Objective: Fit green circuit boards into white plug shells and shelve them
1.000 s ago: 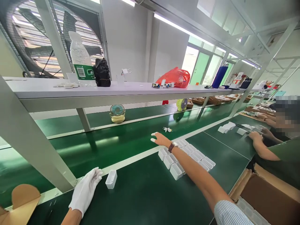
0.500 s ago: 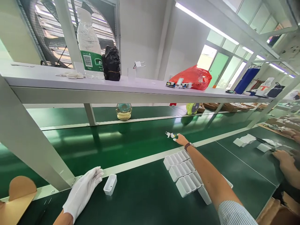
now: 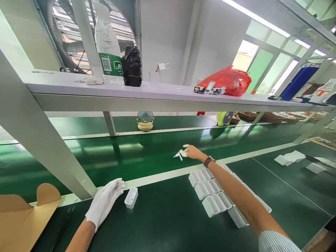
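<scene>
The small white plug (image 3: 179, 155) is at the right hand's (image 3: 193, 153) fingertips above the green belt (image 3: 147, 159), and could slip if only its edge is caught (whether they pinch it, I cannot tell). Its narrow end points left and slightly near, long axis roughly left-right. The left hand (image 3: 106, 200) has straight fingers together, gripping nothing.

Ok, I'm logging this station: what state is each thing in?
Left hand: gloved, open, holding nothing
Right hand: extended, grip unclear
White part: at right hand, lifted or not unclear
Single tray: open-topped, set apart
Grouped trays: open-topped, in rows
Bottle: upright
Black bag: bunched up
Red bag: bulging
Teal fan: upright, spinning unclear
</scene>
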A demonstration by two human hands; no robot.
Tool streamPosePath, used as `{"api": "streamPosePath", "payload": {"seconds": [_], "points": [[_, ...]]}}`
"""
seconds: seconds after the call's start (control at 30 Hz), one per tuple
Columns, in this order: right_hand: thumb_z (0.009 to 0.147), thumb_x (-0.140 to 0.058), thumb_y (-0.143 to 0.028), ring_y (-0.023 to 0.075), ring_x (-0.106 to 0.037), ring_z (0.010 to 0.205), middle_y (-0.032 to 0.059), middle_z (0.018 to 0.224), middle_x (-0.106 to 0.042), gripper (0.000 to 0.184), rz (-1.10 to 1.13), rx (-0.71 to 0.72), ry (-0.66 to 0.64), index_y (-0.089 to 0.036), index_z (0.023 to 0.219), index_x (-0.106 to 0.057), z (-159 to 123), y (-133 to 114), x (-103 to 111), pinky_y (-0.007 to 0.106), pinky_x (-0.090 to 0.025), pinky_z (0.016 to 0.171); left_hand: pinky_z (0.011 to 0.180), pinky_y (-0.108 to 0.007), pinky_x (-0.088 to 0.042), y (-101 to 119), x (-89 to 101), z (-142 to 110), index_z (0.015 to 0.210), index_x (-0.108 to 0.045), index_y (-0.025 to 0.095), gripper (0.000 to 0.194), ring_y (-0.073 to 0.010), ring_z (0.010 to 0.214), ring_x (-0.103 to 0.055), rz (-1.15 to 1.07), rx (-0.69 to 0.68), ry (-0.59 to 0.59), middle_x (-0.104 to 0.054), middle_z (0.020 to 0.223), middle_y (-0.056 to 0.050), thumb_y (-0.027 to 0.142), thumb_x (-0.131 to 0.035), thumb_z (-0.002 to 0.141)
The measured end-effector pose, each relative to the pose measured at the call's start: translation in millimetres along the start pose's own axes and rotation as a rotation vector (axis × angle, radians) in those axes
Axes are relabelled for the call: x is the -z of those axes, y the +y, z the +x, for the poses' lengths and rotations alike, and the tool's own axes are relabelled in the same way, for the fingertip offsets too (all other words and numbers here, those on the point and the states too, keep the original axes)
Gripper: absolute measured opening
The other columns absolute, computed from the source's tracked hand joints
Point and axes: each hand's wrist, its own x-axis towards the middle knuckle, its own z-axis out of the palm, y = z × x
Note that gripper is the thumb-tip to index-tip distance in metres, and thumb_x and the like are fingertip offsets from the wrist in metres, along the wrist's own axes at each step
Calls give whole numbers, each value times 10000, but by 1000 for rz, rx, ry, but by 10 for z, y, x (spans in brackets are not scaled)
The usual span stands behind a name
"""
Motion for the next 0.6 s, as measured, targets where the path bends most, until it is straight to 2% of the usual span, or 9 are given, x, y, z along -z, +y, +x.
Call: {"api": "streamPosePath", "payload": {"seconds": [0.07, 0.17, 0.27, 0.33, 0.4, 0.47, 0.5, 0.53, 0.6], "points": [[1033, -551, -375, 227, -658, 1048, 86, 1221, -643, 319, 47, 103, -83, -150, 1251, -613, -239, -221, -95, 425, -573, 893, 1164, -419, -465, -16, 3, -6, 1210, -665, 137, 336, -259, 1281, -617, 4, -18, -25, -653, 1359, -152, 333, -648, 937], [916, -708, -422, 176, -671, 911, 49, 1113, -698, 428, 135, 281, -242, -182, 1261, -625, -746, -570, -338, 326, -571, 825, 1142, -408, -480, -31, -18, -49, 1224, -654, 136, 365, -257, 1257, -628, 18, -70, -81, -666, 1326, -161, 325, -674, 912], [819, -758, -393, 170, -659, 859, 18, 1029, -730, 612, 208, 653, -451, -216, 1377, -580, -1290, -883, -590, 263, -539, 772, 1087, -413, -514, -59, -35, -79, 1192, -665, 131, 383, -260, 1203, -651, 50, -135, -106, -688, 1265, -165, 304, -723, 855], [820, -717, -315, 210, -659, 888, 43, 1008, -733, 658, 154, 863, -495, -205, 1442, -532, -1548, -1028, -681, 293, -531, 760, 1045, -416, -530, -90, -29, -79, 1151, -678, 115, 404, -261, 1154, -666, 88, -189, -125, -702, 1208, -170, 353, -745, 832], [802, -657, -173, 253, -660, 982, 73, 1041, -735, 677, 48, 966, -450, -214, 1464, -522, -1678, -1105, -674, 338, -525, 816, 1007, -426, -541, -124, -15, -72, 1124, -679, 100, 445, -257, 1096, -679, 129, -235, -133, -710, 1146, -170, 426, -742, 828], [788, -567, -52, 276, -623, 1149, 95, 1200, -707, 723, -22, 969, -345, -239, 1484, -505, -1714, -1122, -587, 391, -494, 946, 989, -427, -542, -150, -5, -73, 1132, -669, 95, 482, -248, 1066, -681, 163, -261, -124, -710, 1124, -166, 469, -726, 834], [809, -529, -33, 279, -590, 1221, 100, 1293, -669, 721, -34, 918, -269, -246, 1496, -489, -1721, -1116, -532, 416, -467, 1007, 987, -425, -540, -157, -3, -80, 1149, -662, 95, 496, -246, 1066, -680, 177, -267, -118, -709, 1131, -167, 478, -718, 839], [857, -505, -50, 282, -566, 1261, 106, 1362, -630, 677, -38, 834, -188, -244, 1505, -474, -1734, -1106, -481, 438, -447, 1045, 987, -425, -537, -159, -6, -94, 1170, -656, 92, 512, -249, 1072, -677, 188, -270, -114, -707, 1143, -173, 482, -712, 842], [979, -481, -192, 302, -575, 1244, 137, 1383, -610, 517, -41, 648, -64, -209, 1496, -477, -1801, -1086, -431, 474, -452, 1044, 988, -433, -532, -147, -21, -143, 1231, -640, 90, 561, -267, 1092, -673, 252, -289, -127, -705, 1176, -187, 501, -690, 852]]}}
